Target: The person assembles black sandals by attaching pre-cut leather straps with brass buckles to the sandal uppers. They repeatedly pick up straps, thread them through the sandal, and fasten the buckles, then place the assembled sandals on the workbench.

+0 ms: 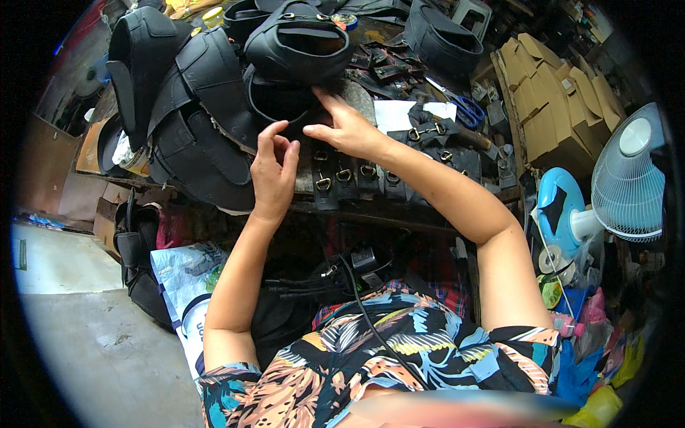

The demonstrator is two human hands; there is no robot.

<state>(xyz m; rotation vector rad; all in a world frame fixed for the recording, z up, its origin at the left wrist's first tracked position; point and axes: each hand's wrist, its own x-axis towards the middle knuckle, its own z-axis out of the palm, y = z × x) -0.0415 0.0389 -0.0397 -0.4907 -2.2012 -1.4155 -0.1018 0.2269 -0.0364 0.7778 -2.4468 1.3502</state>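
Observation:
Before me on the workbench sits a black, rounded leather-like piece (275,96) with an open hollow, seemingly a bag or case. My right hand (346,130) reaches to its right rim; the index fingertip is at the edge and the thumb stands apart. Just below the rim, my left hand (273,175) is raised with fingers half bent and spread, holding nothing I can see. Another black hollow piece (296,43) with a metal fitting rests on top. Left of my hands, more black pieces (207,135) lean together.
Black straps with brass-coloured rings (344,175) lie along the bench's front edge. Beyond them are a white sheet (407,114), blue-handled scissors (467,110) and dark scraps (389,64). Cardboard boxes (556,107) and a blue-white fan (628,178) stand at the right.

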